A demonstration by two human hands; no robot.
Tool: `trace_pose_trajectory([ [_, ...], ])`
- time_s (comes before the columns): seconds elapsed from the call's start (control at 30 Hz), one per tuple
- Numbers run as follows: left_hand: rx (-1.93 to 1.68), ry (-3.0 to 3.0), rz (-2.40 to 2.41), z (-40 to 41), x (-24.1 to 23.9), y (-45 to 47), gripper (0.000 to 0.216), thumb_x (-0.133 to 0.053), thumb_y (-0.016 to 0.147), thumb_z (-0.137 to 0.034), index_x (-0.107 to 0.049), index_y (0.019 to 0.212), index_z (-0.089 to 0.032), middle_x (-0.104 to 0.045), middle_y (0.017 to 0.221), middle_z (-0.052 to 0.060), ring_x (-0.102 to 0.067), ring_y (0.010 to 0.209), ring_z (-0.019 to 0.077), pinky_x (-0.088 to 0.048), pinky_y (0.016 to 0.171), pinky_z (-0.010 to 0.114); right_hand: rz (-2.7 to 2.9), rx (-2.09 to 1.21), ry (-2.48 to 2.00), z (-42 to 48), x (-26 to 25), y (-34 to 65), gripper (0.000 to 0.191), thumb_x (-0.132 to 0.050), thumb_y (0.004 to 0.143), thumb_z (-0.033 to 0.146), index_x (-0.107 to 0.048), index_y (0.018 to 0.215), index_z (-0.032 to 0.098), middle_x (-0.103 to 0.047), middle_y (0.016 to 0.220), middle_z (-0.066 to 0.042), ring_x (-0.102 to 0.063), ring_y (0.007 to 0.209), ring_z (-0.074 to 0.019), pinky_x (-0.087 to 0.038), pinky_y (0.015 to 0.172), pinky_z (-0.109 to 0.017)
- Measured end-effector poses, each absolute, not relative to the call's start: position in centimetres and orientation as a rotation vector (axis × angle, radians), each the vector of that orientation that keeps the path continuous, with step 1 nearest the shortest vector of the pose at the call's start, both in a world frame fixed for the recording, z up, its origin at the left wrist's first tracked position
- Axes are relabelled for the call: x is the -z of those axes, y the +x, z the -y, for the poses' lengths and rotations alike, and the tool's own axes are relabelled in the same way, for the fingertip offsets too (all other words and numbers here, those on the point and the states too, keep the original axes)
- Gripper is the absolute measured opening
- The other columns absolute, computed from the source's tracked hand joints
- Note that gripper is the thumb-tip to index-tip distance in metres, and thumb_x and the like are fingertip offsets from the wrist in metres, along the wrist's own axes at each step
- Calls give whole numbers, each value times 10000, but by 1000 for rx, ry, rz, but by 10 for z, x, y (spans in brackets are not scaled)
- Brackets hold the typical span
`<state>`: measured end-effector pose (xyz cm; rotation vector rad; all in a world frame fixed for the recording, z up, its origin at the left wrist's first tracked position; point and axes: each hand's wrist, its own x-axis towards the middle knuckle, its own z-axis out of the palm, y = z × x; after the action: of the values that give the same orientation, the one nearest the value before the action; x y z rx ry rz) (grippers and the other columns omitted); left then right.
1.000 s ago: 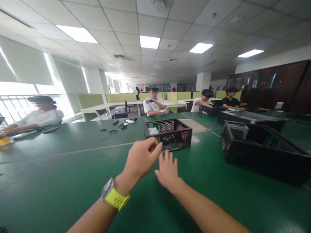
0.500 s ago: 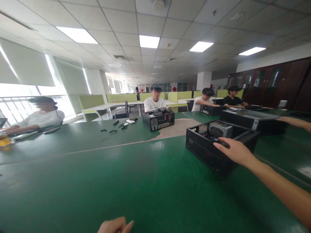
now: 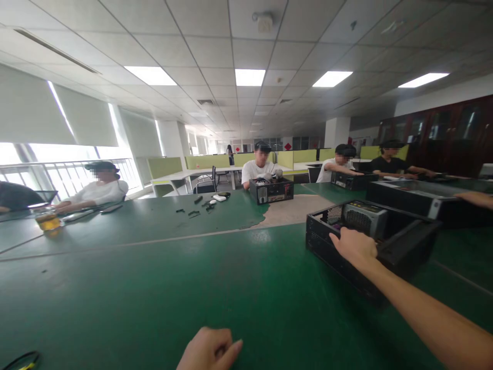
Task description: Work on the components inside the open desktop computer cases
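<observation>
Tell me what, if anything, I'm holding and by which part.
Your right hand lies over the near edge of the black computer case; its underside is hidden, so a firm hold can't be confirmed. Nothing shows in your left hand.

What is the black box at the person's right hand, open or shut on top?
Open: the black box has no cover on top, and the grey part inside it shows.

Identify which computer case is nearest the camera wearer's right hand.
The front-right open case with the grey power supply: the right hand is at its near wall; other cases stand farther back.
</observation>
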<state>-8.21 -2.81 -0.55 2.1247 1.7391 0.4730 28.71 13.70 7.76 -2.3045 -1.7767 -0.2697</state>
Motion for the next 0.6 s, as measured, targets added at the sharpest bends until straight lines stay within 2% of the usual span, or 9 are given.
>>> trace_pose_trajectory([
  [0.1, -679, 2268, -1577, 1, -39, -58, 458, -391, 892, -498, -414, 562, -182, -388, 551, -40, -363, 546, 106, -292, 550, 252, 1919, 352, -2174, -93, -74, 290, 558, -205, 921, 560, -608, 886, 175, -661, 786, -129, -644, 737, -313, -413, 592, -376],
  [0.2, -964, 2336, -1463, -34, -85, -37, 412, -372, 916, -475, -555, 696, -178, -554, 675, -8, -497, 645, 129, -387, 631, 239, 2191, 355, -1865, -48, -72, 296, 557, -158, 945, 539, -581, 782, 215, -655, 727, -56, -629, 696, -233, -364, 592, -319],
  [0.3, -1120, 2452, -1558, -70, -115, -28, 396, -368, 916, -468, -611, 1011, -171, -651, 1007, 60, -576, 922, 184, -438, 833, 279, 2488, 337, -1441, -20, -71, 305, 528, -173, 974, 418, -541, 666, 198, -607, 642, -23, -576, 646, -165, -357, 640, -311],
  [0.37, -1040, 2567, -1770, -88, -121, -34, 507, -372, 901, -504, -531, 1211, -136, -572, 1251, 122, -508, 1143, 239, -391, 968, 342, 2576, 289, -1187, -10, -69, 309, 506, -194, 972, 343, -572, 671, 193, -621, 696, -30, -577, 709, -158, -388, 756, -333],
  [0.43, -740, 2564, -2003, -98, -120, -46, 634, -350, 884, -564, -484, 1263, -73, -528, 1307, 193, -481, 1200, 291, -386, 979, 383, 2476, 224, -1124, -2, -65, 313, 424, -265, 961, 356, -649, 843, 218, -657, 989, -51, -576, 970, -191, -354, 954, -392],
  [0.5, -384, 2488, -2099, -101, -119, -59, 677, -321, 864, -621, -559, 1156, -59, -610, 1175, 225, -575, 1076, 316, -447, 877, 383, 2175, 114, -1316, 6, -59, 316, 377, -367, 924, 459, -600, 1143, 260, -525, 1315, -53, -449, 1227, -240, -265, 1080, -454],
  [0.53, -261, 2450, -2123, -100, -120, -63, 685, -303, 855, -644, -597, 1081, -68, -650, 1083, 225, -615, 992, 320, -466, 818, 380, 1994, -3, -1459, 9, -56, 318, 477, -408, 891, 527, -522, 1265, 254, -455, 1393, -65, -402, 1279, -261, -270, 1092, -465],
  [0.6, -159, 2399, -2193, -99, -125, -67, 703, -267, 844, -672, -634, 975, -86, -679, 979, 224, -646, 895, 331, -477, 742, 385, 1680, -415, -1672, 14, -52, 319, 723, -408, 840, 638, -365, 1402, 185, -443, 1403, -116, -470, 1231, -284, -387, 1030, -454],
])
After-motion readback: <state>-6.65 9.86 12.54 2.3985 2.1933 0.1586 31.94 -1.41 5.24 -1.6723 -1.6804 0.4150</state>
